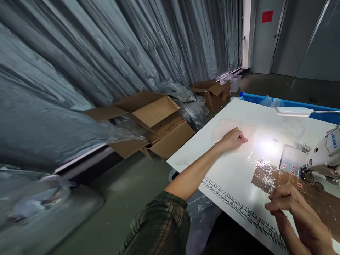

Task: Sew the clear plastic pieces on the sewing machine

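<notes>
My left hand (pixel 234 139) is stretched out over the white tabletop, its fingers curled closed. Under and around it lies a thin, pale pinkish, see-through piece (pixel 221 130), flat on the table. Whether the fingers pinch this piece is hidden. Nearer to me, my right hand (pixel 301 217) hovers over the table's front edge, thumb and fingertips brought together, with nothing visible between them. Just beyond it is a brown cardboard strip (pixel 281 177) covered in clear tape. The sewing machine (pixel 325 152) stands at the right, its metal plate (pixel 293 157) set in the tabletop.
A printed ruler (pixel 239 209) runs along the front edge of the white table (pixel 186 156). A white lamp (pixel 293 111) lights the surface. Open cardboard boxes (pixel 156 109) and plastic bags (pixel 192 106) stand on the floor by the grey curtain (pixel 132 46). Behind is a blue-edged bin (pixel 255 97).
</notes>
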Demonstrator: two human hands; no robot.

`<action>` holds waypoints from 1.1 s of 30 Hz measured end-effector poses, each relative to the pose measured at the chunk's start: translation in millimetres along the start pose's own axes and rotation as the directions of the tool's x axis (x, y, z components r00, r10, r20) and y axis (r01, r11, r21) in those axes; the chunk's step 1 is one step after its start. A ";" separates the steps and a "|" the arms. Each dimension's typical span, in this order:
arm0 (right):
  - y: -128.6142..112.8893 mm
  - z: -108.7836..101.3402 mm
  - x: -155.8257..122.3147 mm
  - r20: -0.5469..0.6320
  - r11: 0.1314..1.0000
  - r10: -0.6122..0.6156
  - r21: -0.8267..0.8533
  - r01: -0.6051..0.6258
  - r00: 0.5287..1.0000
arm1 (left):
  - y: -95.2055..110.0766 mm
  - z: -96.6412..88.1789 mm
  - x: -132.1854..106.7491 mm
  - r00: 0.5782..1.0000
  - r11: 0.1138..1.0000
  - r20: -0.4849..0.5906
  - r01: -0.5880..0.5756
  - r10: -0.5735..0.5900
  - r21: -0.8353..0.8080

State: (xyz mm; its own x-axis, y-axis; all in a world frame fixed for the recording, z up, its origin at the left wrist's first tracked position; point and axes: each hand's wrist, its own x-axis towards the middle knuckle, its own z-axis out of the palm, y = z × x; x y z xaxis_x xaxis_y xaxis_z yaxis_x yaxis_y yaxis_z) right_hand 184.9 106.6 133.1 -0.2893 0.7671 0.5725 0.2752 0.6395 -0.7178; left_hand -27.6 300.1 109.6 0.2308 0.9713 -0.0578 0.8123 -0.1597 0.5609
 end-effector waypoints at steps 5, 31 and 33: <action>60.5 5.5 -1.1 0.151 0.901 -0.275 -0.303 0.309 0.949 | -1.9 3.6 -2.6 0.996 0.999 -0.083 -0.030 0.027 -0.040; 83.4 4.2 -0.8 -0.081 0.818 0.574 0.100 -0.567 0.815 | 15.1 43.0 -25.1 0.660 0.660 -0.021 -0.751 0.751 0.033; 69.8 0.3 -3.0 -0.005 0.857 0.516 0.004 -0.516 0.857 | 24.3 46.9 -34.6 0.617 0.618 0.036 -0.781 0.786 -0.091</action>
State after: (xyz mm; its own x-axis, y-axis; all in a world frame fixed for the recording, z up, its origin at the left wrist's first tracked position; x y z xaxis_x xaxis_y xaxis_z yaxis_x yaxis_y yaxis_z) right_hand 204.7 148.9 81.2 -0.1014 0.9873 0.1222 0.3809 0.1520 -0.9120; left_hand 9.3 254.4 86.6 0.8004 0.4678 0.3750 0.2727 -0.8411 0.4671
